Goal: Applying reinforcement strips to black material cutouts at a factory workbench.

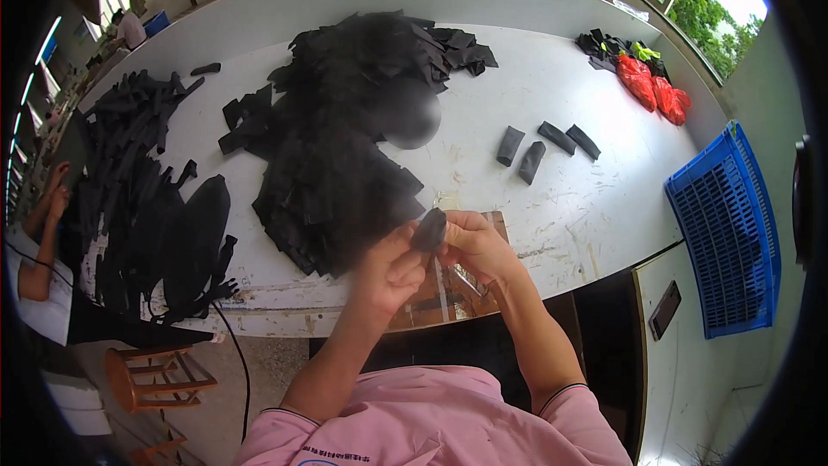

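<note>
A small piece of black fabric is pinched between my two hands, just above the front edge of the white table. My left hand has its fingers curled against the piece's left side. On the other side, my right hand grips it between thumb and fingers. A thin metal tool shows under my right hand; its kind and whether the hand holds it I cannot make out. Right of centre, several short folded black fabric pieces lie apart. A big heap of flat black pieces spreads ahead and left, partly blurred by a smudge.
A brown board lies at the table edge under my hands. Long black strips pile up on the left, near another person's hands. Red plastic bags sit far right. A blue crate and a phone are at right.
</note>
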A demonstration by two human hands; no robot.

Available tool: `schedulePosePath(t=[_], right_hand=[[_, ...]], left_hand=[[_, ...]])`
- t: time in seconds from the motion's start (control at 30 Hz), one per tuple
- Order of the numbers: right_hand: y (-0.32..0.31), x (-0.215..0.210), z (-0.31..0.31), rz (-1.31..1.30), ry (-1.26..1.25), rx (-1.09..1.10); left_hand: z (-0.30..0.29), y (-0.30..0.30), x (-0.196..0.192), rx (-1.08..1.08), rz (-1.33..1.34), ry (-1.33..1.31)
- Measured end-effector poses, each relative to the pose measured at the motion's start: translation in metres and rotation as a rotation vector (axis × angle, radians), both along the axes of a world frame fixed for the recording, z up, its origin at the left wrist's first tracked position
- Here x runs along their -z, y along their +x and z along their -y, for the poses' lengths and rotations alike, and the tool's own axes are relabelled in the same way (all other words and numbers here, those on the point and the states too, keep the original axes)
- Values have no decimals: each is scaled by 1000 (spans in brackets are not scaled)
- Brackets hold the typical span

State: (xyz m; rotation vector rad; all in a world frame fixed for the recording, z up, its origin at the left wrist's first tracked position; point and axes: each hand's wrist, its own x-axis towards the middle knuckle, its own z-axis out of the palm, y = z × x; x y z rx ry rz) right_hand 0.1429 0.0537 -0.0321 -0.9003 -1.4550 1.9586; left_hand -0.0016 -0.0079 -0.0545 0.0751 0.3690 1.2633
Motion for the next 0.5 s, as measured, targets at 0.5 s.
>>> schedulePosePath(t=[0.5], right_hand=[[11,-57,21,453,1139,132]], left_hand=[[-2,3,-38,-468,-1164,680]])
